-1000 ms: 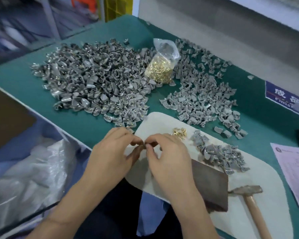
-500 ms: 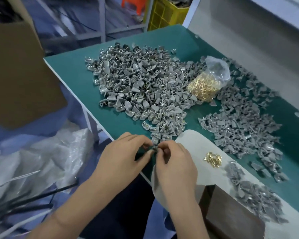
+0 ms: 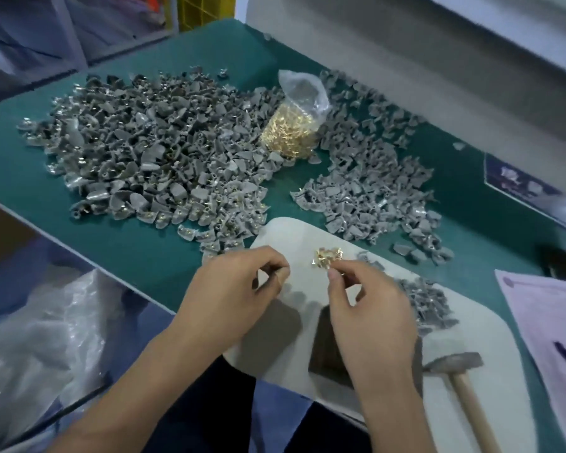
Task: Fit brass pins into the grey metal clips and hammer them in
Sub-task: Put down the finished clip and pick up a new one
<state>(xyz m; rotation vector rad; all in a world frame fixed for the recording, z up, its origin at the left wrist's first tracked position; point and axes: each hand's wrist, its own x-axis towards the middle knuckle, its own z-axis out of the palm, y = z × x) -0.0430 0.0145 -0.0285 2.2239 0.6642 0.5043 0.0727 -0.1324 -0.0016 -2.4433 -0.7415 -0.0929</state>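
Several loose brass pins (image 3: 326, 256) lie in a small cluster on the white mat (image 3: 471, 338), and they sit just ahead of my right hand (image 3: 370, 308), touching or almost touching its fingertips. That hand is curled in a pinch; something brass-coloured glints at the thumb, though I cannot tell whether it is a pin already lifted. My left hand (image 3: 232, 289) is further from the cluster, off to its left, fingers pinched together on something too small to make out, likely a grey clip. The pins point every which way, so I judge the right hand has to pick one by its shank and turn it toward the left hand. Close to the right hand's far side is a small heap of clips (image 3: 422, 299). A dark metal block (image 3: 327, 348) sits partly under the right wrist, and the hammer (image 3: 455, 367) lies to its right. Further out on the green tabletop (image 3: 144, 250) lie the large clip pile (image 3: 151, 152), a second pile (image 3: 373, 184) and the bag of pins (image 3: 294, 125). Nothing blocks the path.
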